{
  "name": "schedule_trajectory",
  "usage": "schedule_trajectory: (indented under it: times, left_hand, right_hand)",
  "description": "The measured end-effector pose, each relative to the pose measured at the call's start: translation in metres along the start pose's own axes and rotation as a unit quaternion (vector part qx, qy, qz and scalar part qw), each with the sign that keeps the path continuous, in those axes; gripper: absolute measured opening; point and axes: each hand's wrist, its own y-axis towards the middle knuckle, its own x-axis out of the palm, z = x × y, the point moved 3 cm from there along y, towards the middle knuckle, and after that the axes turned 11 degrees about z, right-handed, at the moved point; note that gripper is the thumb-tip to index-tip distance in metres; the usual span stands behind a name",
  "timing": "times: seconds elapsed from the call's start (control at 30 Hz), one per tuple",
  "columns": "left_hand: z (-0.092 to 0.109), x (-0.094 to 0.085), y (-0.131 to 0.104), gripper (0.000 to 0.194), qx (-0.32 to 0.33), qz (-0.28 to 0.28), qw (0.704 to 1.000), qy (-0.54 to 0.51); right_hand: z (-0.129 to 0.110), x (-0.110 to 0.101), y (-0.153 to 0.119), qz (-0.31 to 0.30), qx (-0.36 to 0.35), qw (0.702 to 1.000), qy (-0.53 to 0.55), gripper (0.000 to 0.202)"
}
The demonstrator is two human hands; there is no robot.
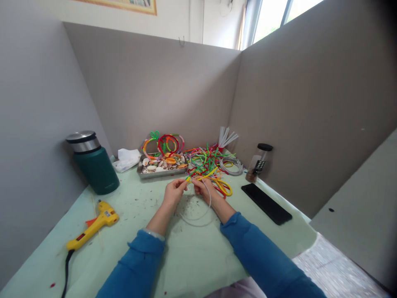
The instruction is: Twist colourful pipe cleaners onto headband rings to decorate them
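Pinching a yellow strip mid-frame, left hand and right hand both clamped on it, pale wire looping below, glue gun just chilling lower left.

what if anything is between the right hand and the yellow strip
Nothing visible: the right hand pinches the yellow strip, with the left hand close beside. The pale loop bows toward the person.

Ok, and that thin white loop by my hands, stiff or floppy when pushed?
The thin white loop is probably springy rather than limp, as it holds an open curve. Being so slim, it's likely light and may shift easily.
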Motion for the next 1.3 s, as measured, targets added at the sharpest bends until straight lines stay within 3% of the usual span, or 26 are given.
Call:
schedule_trajectory:
  times: [0.2, 0.47, 0.73, 0.93, 1.07, 1.3]
  left_hand:
    - [0.001, 0.001, -0.002, 0.038, -0.029, -0.031, 0.998, -0.040]
    - [0.009, 0.002, -0.007, 0.043, -0.059, -0.059, 0.991, -0.105]
    - [0.003, 0.000, -0.002, 0.039, -0.077, -0.018, 0.993, -0.087]
    - [-0.004, -0.003, -0.001, 0.033, -0.115, 0.014, 0.993, -0.018]
    - [-0.007, -0.005, 0.000, 0.034, -0.132, 0.009, 0.991, 0.018]
    - [-0.008, -0.004, 0.001, 0.037, -0.130, -0.012, 0.991, -0.028]
  right_hand:
    - [0.003, -0.001, 0.002, 0.000, -0.010, 1.000, -0.008, 0.033]
    - [-0.001, 0.001, -0.003, -0.026, -0.054, 0.991, -0.116, 0.031]
    - [0.003, 0.001, -0.003, -0.026, -0.031, 0.988, -0.148, 0.029]
    - [0.010, -0.001, 0.000, -0.019, -0.026, 0.991, -0.131, 0.030]
    - [0.008, -0.002, 0.000, -0.015, -0.042, 0.992, -0.120, 0.032]
    - [0.005, 0.002, -0.001, -0.003, -0.022, 0.993, -0.114, 0.031]
